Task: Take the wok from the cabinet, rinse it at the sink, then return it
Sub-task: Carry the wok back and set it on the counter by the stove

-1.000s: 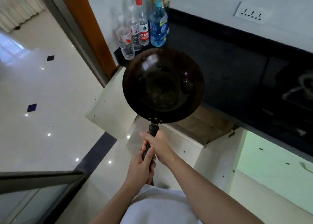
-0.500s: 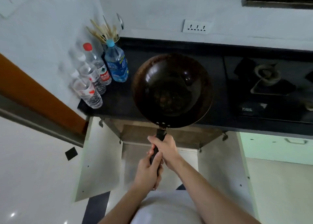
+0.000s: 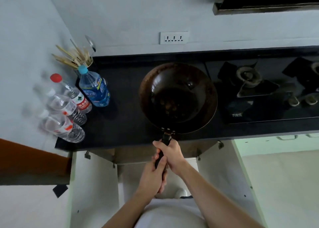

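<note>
At the left of the frame, water bottles point(image 3: 94, 89) stand on the black desk point(image 3: 124, 124). In the middle, we hold the wok point(image 3: 178, 98) above the desk. Our left hand point(image 3: 152, 176) and right hand point(image 3: 172, 154) both wrap tight around its handle point(image 3: 163, 150). The stove point(image 3: 259, 89) sits at the right.

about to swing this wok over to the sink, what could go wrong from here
1. The wok is held out over the counter by its handle alone, both hands stacked at the end; it could tip or twist.
2. Bottles stand on the counter's left end; a leftward swing could topple them.
3. The cabinet doors below hang open by the legs.
</note>
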The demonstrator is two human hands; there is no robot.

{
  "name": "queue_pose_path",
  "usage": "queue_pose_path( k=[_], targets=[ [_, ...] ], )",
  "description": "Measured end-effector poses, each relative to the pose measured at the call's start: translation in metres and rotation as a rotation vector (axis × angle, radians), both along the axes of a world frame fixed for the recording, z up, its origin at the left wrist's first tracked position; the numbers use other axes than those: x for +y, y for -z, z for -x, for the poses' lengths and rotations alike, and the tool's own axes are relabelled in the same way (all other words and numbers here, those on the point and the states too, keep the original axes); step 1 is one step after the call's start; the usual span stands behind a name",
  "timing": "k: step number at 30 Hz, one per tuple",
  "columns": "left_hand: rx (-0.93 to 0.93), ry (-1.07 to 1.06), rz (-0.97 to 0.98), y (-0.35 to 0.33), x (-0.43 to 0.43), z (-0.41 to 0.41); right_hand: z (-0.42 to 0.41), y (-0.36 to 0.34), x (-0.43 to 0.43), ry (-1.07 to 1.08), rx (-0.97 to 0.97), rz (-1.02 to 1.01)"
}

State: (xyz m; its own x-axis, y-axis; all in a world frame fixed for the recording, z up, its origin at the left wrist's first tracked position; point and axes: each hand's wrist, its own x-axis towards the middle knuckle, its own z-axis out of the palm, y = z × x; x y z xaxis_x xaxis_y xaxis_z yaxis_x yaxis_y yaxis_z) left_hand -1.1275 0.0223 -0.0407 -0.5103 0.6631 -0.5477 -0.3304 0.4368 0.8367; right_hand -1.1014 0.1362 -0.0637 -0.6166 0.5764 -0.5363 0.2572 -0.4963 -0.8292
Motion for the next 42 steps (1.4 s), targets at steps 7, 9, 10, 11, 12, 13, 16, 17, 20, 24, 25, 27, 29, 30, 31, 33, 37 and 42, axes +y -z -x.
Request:
queue_pose_path(
  k=[7, 9, 10, 11, 12, 13, 16, 17, 20, 24, 25, 27, 29, 30, 31, 33, 37, 42],
  targets=[
    [-0.066, -0.044, -0.017, -0.008, 0.034, 0.016, 0.024, 0.002, 0.036, -0.020, -0.037, 0.020],
    [-0.060, -0.067, -0.023, -0.009, 0.041, 0.021, 0.032, 0.001, 0.043, -0.010, -0.024, 0.090],
    [-0.059, -0.080, -0.020, -0.009, 0.045, 0.024, 0.035, 0.000, 0.047, -0.005, -0.010, 0.131],
    [-0.059, -0.089, -0.017, -0.009, 0.050, 0.027, 0.038, -0.001, 0.050, -0.005, 0.005, 0.164],
    [-0.061, -0.095, -0.015, -0.009, 0.054, 0.029, 0.041, -0.003, 0.054, -0.009, 0.014, 0.184],
    [-0.066, -0.101, -0.013, -0.010, 0.059, 0.032, 0.043, -0.005, 0.058, -0.016, 0.019, 0.190],
    [-0.099, -0.125, -0.014, -0.014, 0.071, 0.040, 0.052, -0.010, 0.071, -0.061, 0.000, 0.162],
    [-0.107, -0.130, -0.014, -0.015, 0.074, 0.043, 0.055, -0.011, 0.074, -0.072, -0.010, 0.157],
    [-0.117, -0.152, -0.009, -0.017, 0.085, 0.050, 0.065, -0.015, 0.084, -0.083, -0.008, 0.172],
    [-0.125, -0.172, 0.004, -0.015, 0.095, 0.059, 0.073, -0.016, 0.092, -0.095, -0.022, 0.187],
    [-0.129, -0.175, 0.009, -0.015, 0.096, 0.060, 0.074, -0.015, 0.093, -0.094, -0.025, 0.190],
    [-0.143, -0.179, 0.016, -0.013, 0.098, 0.060, 0.074, -0.013, 0.095, -0.098, -0.033, 0.194],
    [-0.156, -0.180, 0.020, -0.011, 0.100, 0.060, 0.074, -0.011, 0.096, -0.104, -0.048, 0.193],
    [-0.161, -0.180, 0.023, -0.010, 0.101, 0.060, 0.074, -0.010, 0.097, -0.103, -0.057, 0.193],
    [-0.164, -0.180, 0.025, -0.009, 0.102, 0.060, 0.074, -0.008, 0.098, -0.102, -0.067, 0.192],
    [-0.170, -0.179, 0.028, -0.008, 0.103, 0.059, 0.073, -0.007, 0.099, -0.100, -0.078, 0.196],
    [-0.181, -0.181, 0.048, -0.006, 0.103, 0.057, 0.071, -0.003, 0.100, -0.107, -0.096, 0.199],
    [-0.222, -0.186, 0.032, -0.005, 0.106, 0.057, 0.070, -0.003, 0.103, -0.127, -0.093, 0.200]
  ],
)
